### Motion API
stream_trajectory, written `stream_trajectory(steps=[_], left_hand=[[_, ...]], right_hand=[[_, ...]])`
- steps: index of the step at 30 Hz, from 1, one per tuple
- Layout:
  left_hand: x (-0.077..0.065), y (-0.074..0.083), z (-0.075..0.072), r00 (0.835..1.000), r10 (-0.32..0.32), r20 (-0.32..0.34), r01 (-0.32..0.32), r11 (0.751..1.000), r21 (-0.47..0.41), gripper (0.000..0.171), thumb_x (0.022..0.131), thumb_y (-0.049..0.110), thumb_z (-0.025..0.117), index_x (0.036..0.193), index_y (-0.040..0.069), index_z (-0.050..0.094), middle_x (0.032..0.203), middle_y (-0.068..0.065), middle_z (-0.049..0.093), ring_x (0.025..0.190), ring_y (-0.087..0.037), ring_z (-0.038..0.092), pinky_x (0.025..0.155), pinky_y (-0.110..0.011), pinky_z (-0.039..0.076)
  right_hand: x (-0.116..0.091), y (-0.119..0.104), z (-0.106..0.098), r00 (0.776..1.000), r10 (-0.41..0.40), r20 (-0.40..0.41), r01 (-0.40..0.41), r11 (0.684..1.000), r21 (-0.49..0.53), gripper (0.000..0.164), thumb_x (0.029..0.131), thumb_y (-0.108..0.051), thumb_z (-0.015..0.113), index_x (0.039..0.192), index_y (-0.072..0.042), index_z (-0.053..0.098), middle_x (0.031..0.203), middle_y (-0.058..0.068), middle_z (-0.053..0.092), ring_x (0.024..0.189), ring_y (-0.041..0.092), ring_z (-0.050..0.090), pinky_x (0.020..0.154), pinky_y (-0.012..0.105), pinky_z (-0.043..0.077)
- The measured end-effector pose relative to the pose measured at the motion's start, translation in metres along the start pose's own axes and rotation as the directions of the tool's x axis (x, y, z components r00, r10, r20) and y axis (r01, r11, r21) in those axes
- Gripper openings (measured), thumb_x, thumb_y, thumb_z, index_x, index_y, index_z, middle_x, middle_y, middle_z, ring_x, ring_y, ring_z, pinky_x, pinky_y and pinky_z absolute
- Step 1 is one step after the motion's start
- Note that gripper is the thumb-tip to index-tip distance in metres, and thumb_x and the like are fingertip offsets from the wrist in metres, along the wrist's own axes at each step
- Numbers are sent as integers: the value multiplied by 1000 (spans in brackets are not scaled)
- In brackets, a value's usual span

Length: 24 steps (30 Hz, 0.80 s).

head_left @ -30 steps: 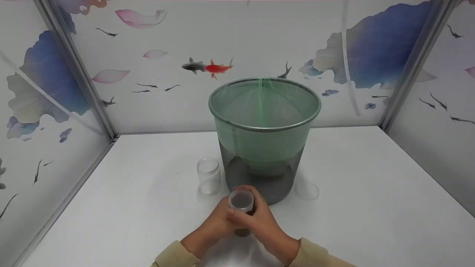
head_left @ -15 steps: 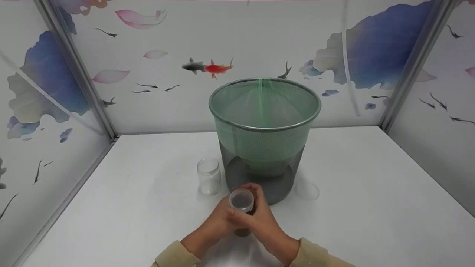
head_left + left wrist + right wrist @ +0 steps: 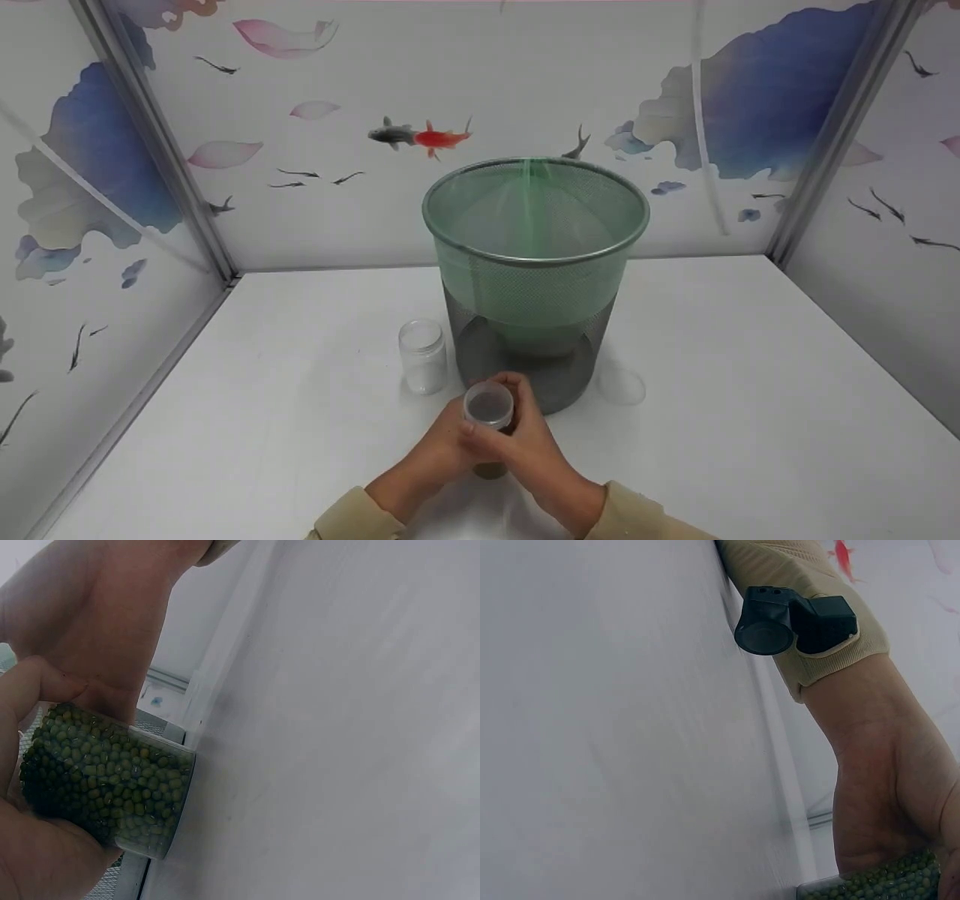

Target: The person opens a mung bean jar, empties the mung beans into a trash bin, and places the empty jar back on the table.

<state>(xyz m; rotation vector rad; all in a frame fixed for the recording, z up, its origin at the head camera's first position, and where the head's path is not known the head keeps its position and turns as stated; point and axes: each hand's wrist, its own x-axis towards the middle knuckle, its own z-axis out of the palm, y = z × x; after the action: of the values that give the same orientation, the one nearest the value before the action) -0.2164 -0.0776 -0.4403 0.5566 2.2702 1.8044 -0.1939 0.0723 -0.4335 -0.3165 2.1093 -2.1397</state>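
Note:
A clear jar of green mung beans (image 3: 112,780) is held between both hands, a little above the white table in front of the bin. In the head view its round translucent top (image 3: 489,405) faces up. The left hand (image 3: 442,444) grips the jar from the left. Around its upper part curl the thumb and fingers of the right hand (image 3: 531,442). The right wrist view catches only the lower part of the jar (image 3: 877,881) at its bottom edge. A second jar (image 3: 422,358), clear and without visible contents, stands upright left of the bin.
Behind the hands stands a mesh wastebasket (image 3: 525,375) with a green liner (image 3: 532,292). A thin, clear round disc (image 3: 622,386), perhaps a lid, lies right of its base. Printed panels (image 3: 315,210) wall in the white table (image 3: 750,420).
The right hand's fingers have shifted slightly at the jar's far side. The jar, the left hand and the things on the table stay in place.

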Motion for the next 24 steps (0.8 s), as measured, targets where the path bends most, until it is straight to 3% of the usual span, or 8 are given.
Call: stream_trajectory(steps=[8,24], left_hand=[[0,-1,-1,1000,-18,2,18,1000,-17,66,84,7,88,143,3,58,133,-4,67,118,-15,60,107,-37,47],[-2,-2,-2,999,18,32,-16,998,-60,56,88,10,87,138,5,62,128,-3,68,115,-16,62,104,-36,49]], right_hand=[[0,0,0,1000,-7,-5,7,1000,-7,77,89,-33,86,146,-8,40,149,9,54,133,22,53,112,43,42],[-1,0,-1,999,-22,39,23,1000,-21,69,92,-33,84,149,-12,53,147,8,56,133,22,54,112,44,43]])
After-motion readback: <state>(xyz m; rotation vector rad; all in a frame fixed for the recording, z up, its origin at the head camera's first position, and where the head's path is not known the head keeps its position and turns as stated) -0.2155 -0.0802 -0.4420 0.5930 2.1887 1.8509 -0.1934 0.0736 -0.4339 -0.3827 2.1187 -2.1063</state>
